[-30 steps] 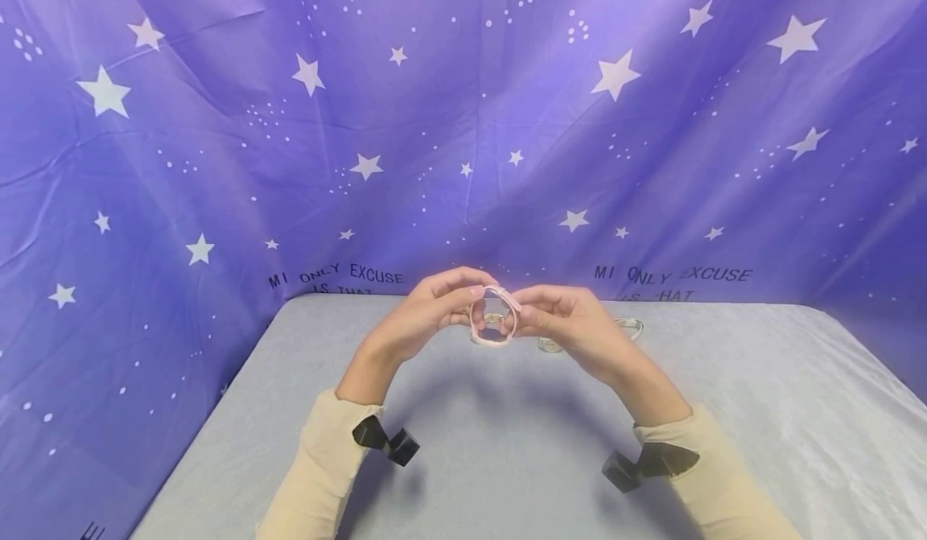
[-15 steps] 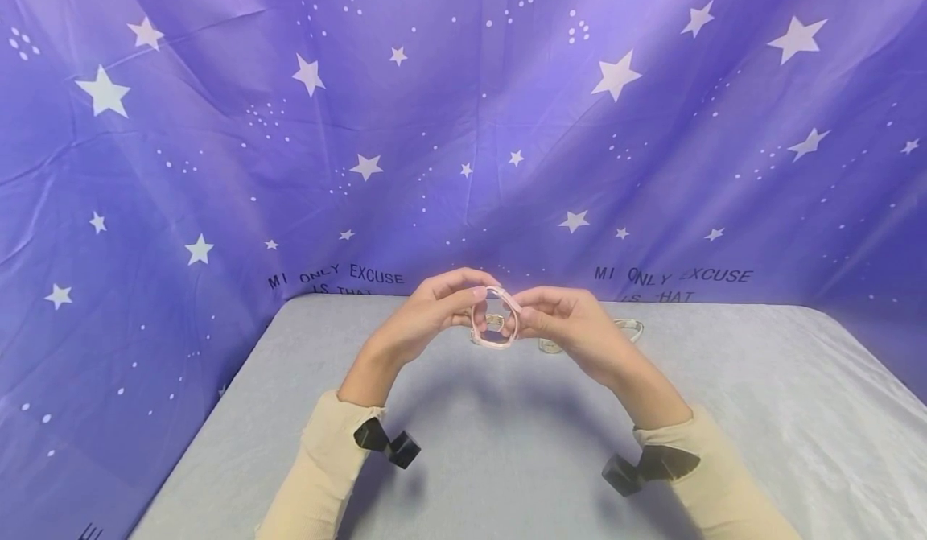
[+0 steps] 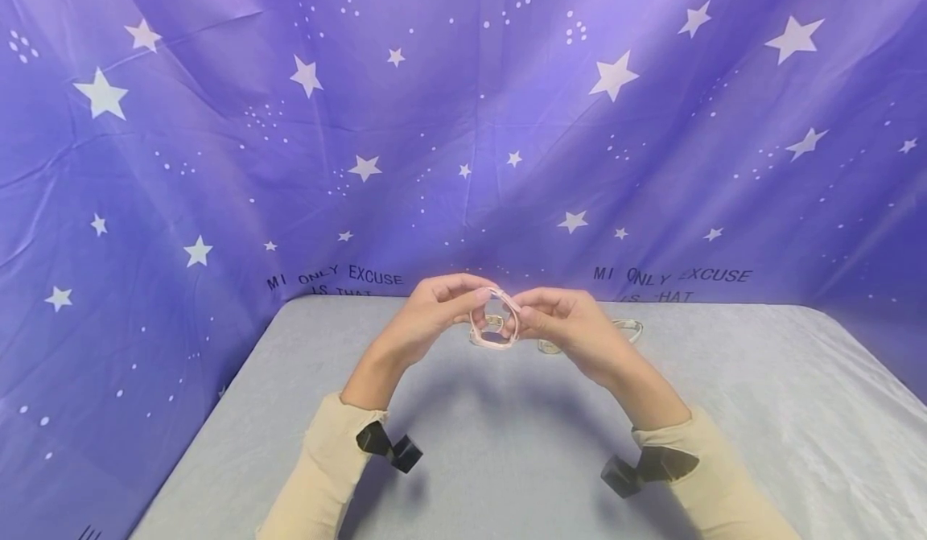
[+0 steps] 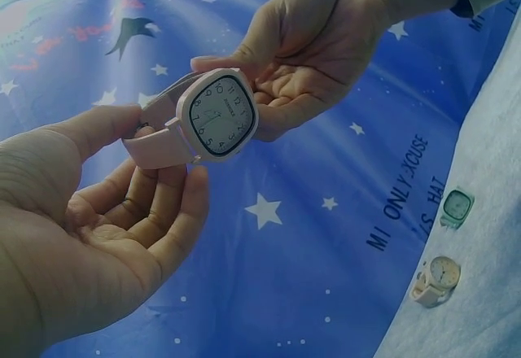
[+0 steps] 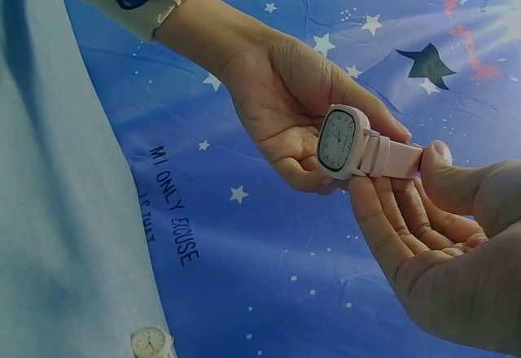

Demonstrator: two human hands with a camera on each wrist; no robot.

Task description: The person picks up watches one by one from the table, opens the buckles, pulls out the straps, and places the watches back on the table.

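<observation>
A pink wristwatch with a squarish white dial is held up above the table, its strap bent into a loop. In the head view the watch shows as a ring between both hands. My left hand pinches the strap between thumb and fingers on one side. From the other side my right hand pinches the strap with thumb and fingertips. In the left wrist view the dial faces the camera, between the left hand and the right hand. Fingers partly hide the strap ends.
Behind the hands, on the grey cloth-covered table, lie a round-dialled watch and a green watch. Another watch shows through the loop. A purple star-patterned curtain hangs along the table's back edge and left side.
My left hand has shifted very slightly down and to the right at the strap. Otherwise both hands keep their hold on the wristwatch, almost still.
</observation>
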